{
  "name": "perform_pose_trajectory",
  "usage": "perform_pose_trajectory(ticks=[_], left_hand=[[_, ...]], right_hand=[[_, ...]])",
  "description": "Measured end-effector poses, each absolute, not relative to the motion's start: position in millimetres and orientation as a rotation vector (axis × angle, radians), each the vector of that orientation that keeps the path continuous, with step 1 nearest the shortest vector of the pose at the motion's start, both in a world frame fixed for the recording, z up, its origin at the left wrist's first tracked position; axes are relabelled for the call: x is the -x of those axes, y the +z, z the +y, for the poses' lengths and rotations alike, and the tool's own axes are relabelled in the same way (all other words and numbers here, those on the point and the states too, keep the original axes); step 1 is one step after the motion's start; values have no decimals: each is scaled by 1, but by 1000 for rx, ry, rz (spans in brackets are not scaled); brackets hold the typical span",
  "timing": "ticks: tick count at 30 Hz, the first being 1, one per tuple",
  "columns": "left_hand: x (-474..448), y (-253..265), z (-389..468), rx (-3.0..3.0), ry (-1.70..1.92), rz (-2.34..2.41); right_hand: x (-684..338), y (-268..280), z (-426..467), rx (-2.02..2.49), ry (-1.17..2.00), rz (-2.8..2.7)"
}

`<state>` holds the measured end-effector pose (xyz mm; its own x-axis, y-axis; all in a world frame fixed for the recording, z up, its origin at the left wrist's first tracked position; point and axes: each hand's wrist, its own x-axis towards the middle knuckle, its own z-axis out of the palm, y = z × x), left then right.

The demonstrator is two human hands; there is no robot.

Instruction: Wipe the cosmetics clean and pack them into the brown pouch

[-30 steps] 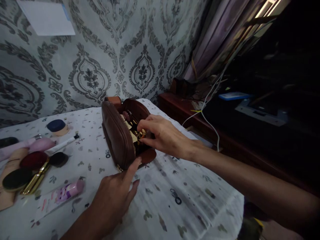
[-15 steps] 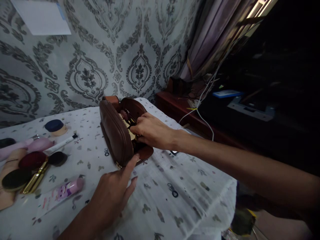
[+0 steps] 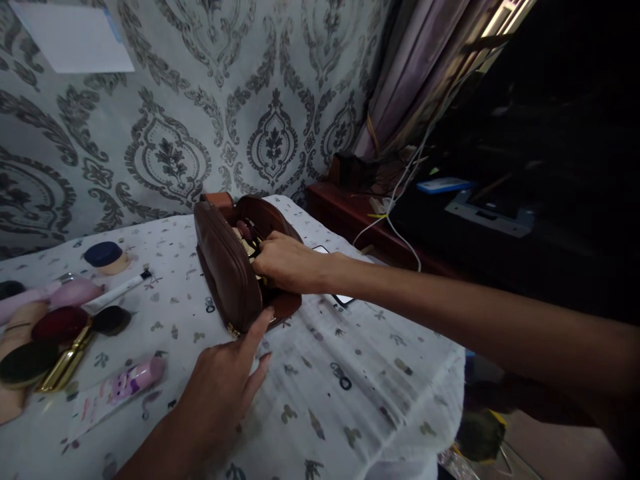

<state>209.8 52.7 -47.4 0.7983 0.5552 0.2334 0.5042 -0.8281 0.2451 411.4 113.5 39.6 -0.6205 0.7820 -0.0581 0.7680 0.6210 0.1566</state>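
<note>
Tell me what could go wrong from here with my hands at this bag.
The bag might tip or slide while your right hand is inside it, since your left hand has only one finger at its near edge. Your right forearm also crosses over what looks like a phone, so that could get nudged out of place.
</note>
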Motion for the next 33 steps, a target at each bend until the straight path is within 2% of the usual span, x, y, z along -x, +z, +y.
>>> perform_pose_trajectory(ticks=[7,18,22,28,33], left_hand=[[-209,-48,53,-2783,371,857],[-210,-37,49,-2775,262,897],[-209,-31,49,-2817,231,911],[-205,-21,55,-3119,120,1122],[-202,-22,59,-3326,234,1044]], right_hand=[[-410,32,115,-1285,164,2700],[-426,56,74,-1318,168,2820],[-430,36,39,-1385,-42,2959],[-430,2,19,-1579,18,3090],[-435,-1,23,-1575,-123,3151]])
